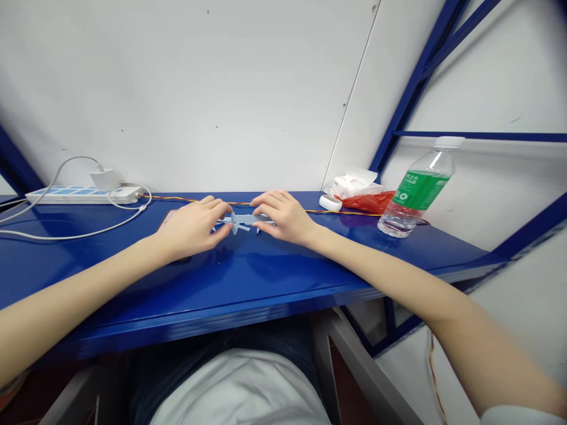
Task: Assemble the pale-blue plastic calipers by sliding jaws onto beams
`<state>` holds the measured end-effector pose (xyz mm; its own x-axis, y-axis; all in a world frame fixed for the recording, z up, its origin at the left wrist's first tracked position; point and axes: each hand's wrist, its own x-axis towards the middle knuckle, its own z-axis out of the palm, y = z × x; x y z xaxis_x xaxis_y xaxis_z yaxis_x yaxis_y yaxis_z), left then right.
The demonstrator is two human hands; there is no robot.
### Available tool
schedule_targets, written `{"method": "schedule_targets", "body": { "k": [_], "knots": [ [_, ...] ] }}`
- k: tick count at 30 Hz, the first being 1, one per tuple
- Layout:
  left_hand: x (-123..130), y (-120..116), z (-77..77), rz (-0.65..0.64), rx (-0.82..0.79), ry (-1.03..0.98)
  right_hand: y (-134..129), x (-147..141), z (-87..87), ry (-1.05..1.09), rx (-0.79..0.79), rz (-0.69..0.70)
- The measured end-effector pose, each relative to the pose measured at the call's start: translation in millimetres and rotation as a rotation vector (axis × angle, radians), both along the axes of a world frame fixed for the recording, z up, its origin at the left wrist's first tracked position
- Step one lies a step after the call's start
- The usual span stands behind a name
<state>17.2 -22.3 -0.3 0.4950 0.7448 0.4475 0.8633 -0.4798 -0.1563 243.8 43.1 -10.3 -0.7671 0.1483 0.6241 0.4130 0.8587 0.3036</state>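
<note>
Between my hands, just above the blue tabletop [212, 277], is a small pale-blue piece [243, 219] with a flat middle and thin parts sticking out below. It looks like a plastic model part, but its exact kind is unclear. My left hand [195, 227] pinches its left end between thumb and fingers. On the other end, my right hand [286, 217] is closed with thumb and fingertips, hiding that part. A flat, dark-edged object [165, 219], perhaps a phone, lies mostly covered beneath my left hand and wrist.
A white power strip [80, 195] with a charger [104, 178] and a looping white cable [88, 234] lies at left. On the right stand a green-labelled water bottle [420, 189], a tissue pack [357, 184], a red plastic bag [370, 202] and a small white case [330, 203].
</note>
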Motion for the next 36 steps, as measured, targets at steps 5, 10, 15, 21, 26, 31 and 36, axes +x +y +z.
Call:
{"method": "schedule_targets", "body": {
  "k": [5,10,15,21,26,31,36],
  "knots": [
    [8.5,-7.3,1.3,0.073,-0.104,-0.125,-5.0,-4.9,-2.7,-0.004,0.098,0.087],
    [16.5,-12.2,4.6,0.133,-0.147,-0.183,-10.6,-6.9,-1.8,-0.052,0.147,0.094],
    [11.2,-7.5,3.2,0.152,-0.134,-0.194,-9.6,-7.5,-0.8,-0.060,0.170,0.072],
    [-11.2,5.4,6.4,0.210,-0.044,-0.149,5.6,3.2,1.6,-0.018,0.047,-0.019],
    [-13.9,6.0,6.6,0.035,-0.009,0.008,9.3,6.5,2.0,0.027,-0.049,-0.061],
    [0.9,-3.0,-0.4,-0.144,-0.032,0.082,1.0,-0.3,0.0,0.024,-0.111,-0.008],
    [-8.1,3.3,2.8,0.014,0.038,0.077,6.5,2.6,-0.1,0.065,-0.119,-0.012]
  ]
}}
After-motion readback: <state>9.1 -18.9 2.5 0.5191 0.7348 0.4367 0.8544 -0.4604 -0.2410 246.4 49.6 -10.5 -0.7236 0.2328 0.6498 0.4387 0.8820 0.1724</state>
